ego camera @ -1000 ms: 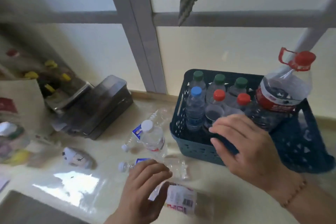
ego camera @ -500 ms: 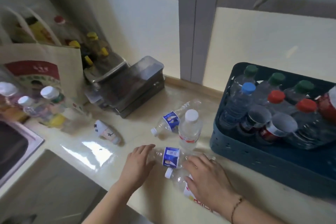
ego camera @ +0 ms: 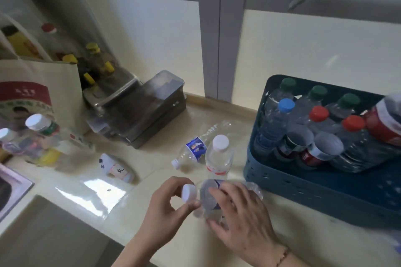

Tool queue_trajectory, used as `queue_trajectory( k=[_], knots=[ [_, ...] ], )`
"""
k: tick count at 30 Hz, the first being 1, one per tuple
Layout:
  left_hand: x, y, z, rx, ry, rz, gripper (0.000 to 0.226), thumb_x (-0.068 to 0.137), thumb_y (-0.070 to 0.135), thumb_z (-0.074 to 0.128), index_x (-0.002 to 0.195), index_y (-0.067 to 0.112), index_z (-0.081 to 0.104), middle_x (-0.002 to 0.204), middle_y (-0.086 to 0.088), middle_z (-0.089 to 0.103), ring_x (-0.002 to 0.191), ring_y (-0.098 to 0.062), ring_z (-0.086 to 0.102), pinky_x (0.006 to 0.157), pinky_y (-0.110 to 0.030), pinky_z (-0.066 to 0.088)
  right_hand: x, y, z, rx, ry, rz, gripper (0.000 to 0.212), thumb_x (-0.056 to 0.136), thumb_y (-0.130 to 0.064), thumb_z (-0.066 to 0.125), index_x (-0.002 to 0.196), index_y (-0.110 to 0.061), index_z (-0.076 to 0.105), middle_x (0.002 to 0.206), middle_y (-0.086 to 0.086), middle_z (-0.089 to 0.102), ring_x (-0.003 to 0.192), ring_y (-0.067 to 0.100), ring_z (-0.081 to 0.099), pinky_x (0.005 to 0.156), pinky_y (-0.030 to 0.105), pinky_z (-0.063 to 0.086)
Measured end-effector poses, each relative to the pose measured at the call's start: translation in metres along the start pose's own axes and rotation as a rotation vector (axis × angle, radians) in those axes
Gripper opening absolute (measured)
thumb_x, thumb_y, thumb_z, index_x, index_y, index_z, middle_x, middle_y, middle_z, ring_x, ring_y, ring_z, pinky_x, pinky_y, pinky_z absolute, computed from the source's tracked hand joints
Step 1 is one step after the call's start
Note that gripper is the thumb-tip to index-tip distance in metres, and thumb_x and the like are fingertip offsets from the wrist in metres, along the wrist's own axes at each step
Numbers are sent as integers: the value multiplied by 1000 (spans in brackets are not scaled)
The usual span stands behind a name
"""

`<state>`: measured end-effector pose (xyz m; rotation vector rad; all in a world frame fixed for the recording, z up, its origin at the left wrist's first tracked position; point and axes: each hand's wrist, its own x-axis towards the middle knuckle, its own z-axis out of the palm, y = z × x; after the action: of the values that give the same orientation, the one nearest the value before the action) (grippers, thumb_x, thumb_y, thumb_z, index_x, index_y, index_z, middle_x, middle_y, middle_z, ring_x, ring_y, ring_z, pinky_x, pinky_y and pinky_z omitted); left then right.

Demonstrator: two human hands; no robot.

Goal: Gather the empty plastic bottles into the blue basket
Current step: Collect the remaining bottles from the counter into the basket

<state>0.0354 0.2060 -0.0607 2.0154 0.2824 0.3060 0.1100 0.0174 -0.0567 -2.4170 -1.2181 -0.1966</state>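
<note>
Left hand (ego camera: 167, 208) pinches a white-capped bottle (ego camera: 189, 193); right hand (ego camera: 240, 219) curls round a second bottle (ego camera: 208, 196). Two more bottles at twelve o'clock, blue basket (ego camera: 303, 186) at two.

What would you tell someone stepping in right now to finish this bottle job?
Left hand: fingers pinch a white-capped bottle's neck.
Right hand: gripping a clear bottle beside it.
Blue basket: already crowded with bottles, mostly upright, capped green, blue and red.
Left to gather: upright white-capped bottle, blue-labelled bottle lying behind it, small bottle lying further left.
</note>
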Motion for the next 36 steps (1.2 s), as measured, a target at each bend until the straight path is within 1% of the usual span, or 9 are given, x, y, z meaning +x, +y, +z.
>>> queue_trajectory(
  k=[9, 11, 13, 15, 17, 19, 25, 31, 36],
  knots=[
    [16, 102, 48, -28, -126, 424, 34, 81, 50, 72, 112, 35, 67, 82, 9, 61, 74, -8, 60, 69, -21, 47, -18, 16, -91, 227, 174, 276, 59, 59, -45, 70, 114, -26, 61, 118, -13, 59, 100, 4, 59, 77, 14, 44],
    [22, 143, 44, -55, -110, 560, 37, 84, 54, 68, 117, 39, 65, 80, 7, 57, 72, -10, 59, 68, -22, 46, 8, 19, -145, 416, 65, 486, 46, 51, -51, 80, 90, -28, 68, 98, -12, 70, 102, 4, 61, 74, 11, 48],
    [43, 198, 37, -132, -96, 673, 35, 92, 52, 58, 117, 29, 67, 73, 2, 54, 62, -14, 57, 66, -21, 47, 32, 31, -197, 545, -67, 589, 28, 71, -35, 82, 70, -26, 56, 88, -1, 72, 112, 17, 63, 79, 19, 50],
    [75, 242, 33, -217, -125, 731, 46, 98, 42, 46, 112, 3, 66, 65, -4, 48, 49, -14, 48, 67, -12, 45, 49, 32, -251, 688, 233, 431, 30, 73, -22, 81, 93, -24, 59, 107, 5, 71, 102, 16, 68, 77, 21, 55],
    [107, 263, 30, -308, -217, 778, 43, 96, 39, 55, 126, 9, 51, 85, -12, 55, 69, -25, 57, 73, -25, 46, 53, 22, -281, 587, 266, 294, 68, 68, -31, 87, 122, -38, 47, 114, -6, 66, 94, 15, 70, 72, 31, 60],
    [133, 268, 31, -331, -287, 737, 45, 90, 33, 63, 129, 19, 46, 103, -8, 57, 85, -26, 59, 73, -36, 48, 63, 31, -282, 598, 197, 258, 76, 70, -31, 85, 127, -45, 36, 114, -8, 64, 92, 15, 71, 71, 36, 61],
    [173, 238, 53, -165, -293, 549, 29, 85, 28, 75, 108, 31, 58, 103, 9, 63, 84, -17, 66, 72, -27, 55, 88, 73, -230, 452, 160, 323, 82, 76, -30, 82, 134, -41, 24, 120, -15, 57, 99, -1, 62, 81, 15, 54],
    [186, 190, 71, 149, -451, 425, 28, 83, 32, 76, 108, 30, 62, 101, 15, 67, 91, -6, 65, 79, -32, 56, 86, 107, -155, 465, 94, 460, 75, 68, -38, 86, 130, -34, 44, 121, -18, 55, 110, 0, 55, 95, 30, 50],
    [188, 161, 79, 439, -471, 498, 34, 72, 43, 72, 101, 29, 62, 90, 12, 67, 80, -10, 64, 71, -38, 54, 78, 115, -116, 425, -4, 525, 73, 65, -34, 88, 125, -31, 46, 118, -14, 50, 106, 3, 53, 88, 19, 47]
  ],
)
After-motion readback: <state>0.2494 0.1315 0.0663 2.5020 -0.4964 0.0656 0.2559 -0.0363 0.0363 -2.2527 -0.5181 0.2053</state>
